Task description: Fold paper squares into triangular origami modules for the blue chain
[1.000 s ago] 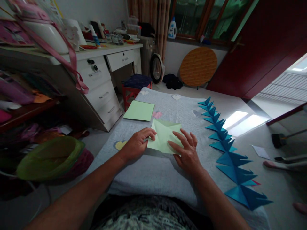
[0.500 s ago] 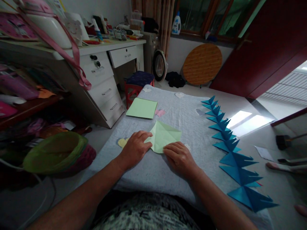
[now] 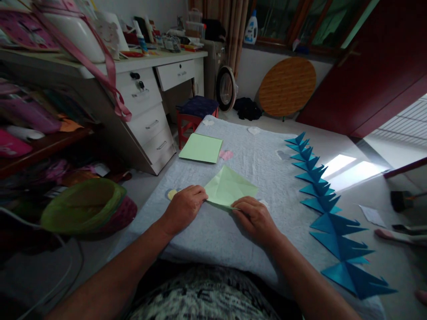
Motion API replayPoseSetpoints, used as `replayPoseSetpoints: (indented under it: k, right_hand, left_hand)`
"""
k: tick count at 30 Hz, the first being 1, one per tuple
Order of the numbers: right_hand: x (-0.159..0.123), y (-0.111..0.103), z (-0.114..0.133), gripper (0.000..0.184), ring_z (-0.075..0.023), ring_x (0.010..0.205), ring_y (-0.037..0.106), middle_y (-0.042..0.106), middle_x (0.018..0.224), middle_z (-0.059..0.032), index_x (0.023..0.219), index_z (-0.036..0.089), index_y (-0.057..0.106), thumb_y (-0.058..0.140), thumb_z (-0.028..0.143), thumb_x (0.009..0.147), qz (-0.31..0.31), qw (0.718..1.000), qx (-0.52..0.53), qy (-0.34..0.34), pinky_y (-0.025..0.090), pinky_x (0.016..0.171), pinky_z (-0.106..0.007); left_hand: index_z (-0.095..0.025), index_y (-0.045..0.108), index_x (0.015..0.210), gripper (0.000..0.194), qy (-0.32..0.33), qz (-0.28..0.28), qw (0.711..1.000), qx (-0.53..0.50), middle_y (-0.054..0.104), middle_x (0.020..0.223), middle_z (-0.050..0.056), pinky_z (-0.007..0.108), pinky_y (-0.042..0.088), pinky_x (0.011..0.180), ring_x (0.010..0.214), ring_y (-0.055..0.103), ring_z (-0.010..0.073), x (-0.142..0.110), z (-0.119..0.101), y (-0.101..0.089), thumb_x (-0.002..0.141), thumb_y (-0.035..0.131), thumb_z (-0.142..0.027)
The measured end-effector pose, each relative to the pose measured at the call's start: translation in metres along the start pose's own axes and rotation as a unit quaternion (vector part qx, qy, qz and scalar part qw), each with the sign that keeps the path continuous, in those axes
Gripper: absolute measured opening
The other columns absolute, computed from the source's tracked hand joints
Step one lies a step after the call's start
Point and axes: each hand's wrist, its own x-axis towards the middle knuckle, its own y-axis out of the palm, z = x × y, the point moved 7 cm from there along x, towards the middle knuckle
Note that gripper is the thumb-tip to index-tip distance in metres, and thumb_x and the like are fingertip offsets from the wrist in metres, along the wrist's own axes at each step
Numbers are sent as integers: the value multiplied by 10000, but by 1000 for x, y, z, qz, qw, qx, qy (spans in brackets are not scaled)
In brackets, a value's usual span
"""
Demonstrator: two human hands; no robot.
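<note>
A creased light green sheet of paper (image 3: 230,186) lies in front of me on the cloth-covered table (image 3: 213,231), one corner pointing away from me. At its left edge my left hand (image 3: 187,205) pinches the paper between thumb and fingers. On the near right side my right hand (image 3: 254,218) grips the edge, thumb below and fingers above, lifting it slightly. Beyond the sheet, a stack of green paper (image 3: 201,148) rests near the table's left edge. Several folded blue paper cranes (image 3: 320,200) stand in a row along the right side.
Left of the table stands a bin with a green liner (image 3: 83,206). A white desk (image 3: 150,115) and a red stool (image 3: 196,113) are behind it. Farther back, a washing machine door (image 3: 226,89) hangs open beside a round wooden board (image 3: 287,86).
My hands have shifted slightly apart along the green paper's near side. Its near corner, which pointed toward me, now appears folded or raised, leaving a straighter near edge. The camera view has shifted slightly.
</note>
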Motion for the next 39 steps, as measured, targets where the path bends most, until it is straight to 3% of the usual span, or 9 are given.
replayPoseSetpoints:
  k: [5,12,17,23,28,31,35,39]
  right_hand:
    - [0,-2,-9,218,-194,845,658,725,893,-66,897,209,678,491,266,993,-17,999,16,38,511,792,-331]
    - [5,-1,-26,156,-216,838,594,671,860,-68,828,199,637,531,234,936,-43,993,-13,113,476,790,-359]
    - [8,1,-34,108,-243,938,564,644,984,-91,771,202,618,598,202,877,-57,987,-47,145,468,862,-405]
    - [18,1,-51,267,-193,786,554,582,834,-43,614,213,501,635,218,845,-15,979,-79,185,454,730,-339]
    - [21,1,-60,250,-189,745,549,557,784,-30,623,217,507,645,215,832,-21,973,-89,212,435,700,-331]
    - [20,1,-58,229,-204,769,558,566,798,-40,638,218,518,658,217,819,-36,971,-85,221,444,730,-351]
    - [19,1,-57,228,-207,763,557,559,787,-38,636,220,521,664,223,813,-46,970,-71,229,452,733,-360]
    - [17,0,-56,217,-212,784,563,565,801,-42,629,215,543,679,224,798,-50,969,-66,233,458,743,-365]
  left_hand:
    - [-182,696,889,163,-61,-21,994,-89,680,937,47,324,526,835,901,650,182,0,10,-5,908,556,-101]
    - [-191,685,870,105,-94,13,983,-156,637,956,38,335,500,861,925,622,185,3,13,-4,916,595,-223]
    - [-181,668,861,164,-119,1,986,-120,607,952,48,358,497,874,933,603,200,6,14,-4,943,542,-246]
    - [-174,637,842,173,-128,-1,991,-51,587,946,59,392,495,888,933,574,219,7,14,-1,946,517,-242]
    - [-174,617,829,159,-114,2,994,-2,585,931,66,398,501,867,920,564,228,7,10,-2,945,516,-211]
    - [-168,654,901,119,-86,-4,995,49,627,998,89,436,498,874,971,567,259,6,1,-3,932,539,-175]
    - [-193,672,1132,283,43,10,997,61,660,1245,96,471,476,988,1173,557,279,3,-25,5,929,508,-82]
    - [-144,636,1239,324,133,47,990,29,679,1257,110,417,499,1020,1174,598,244,0,-42,17,956,484,-101]
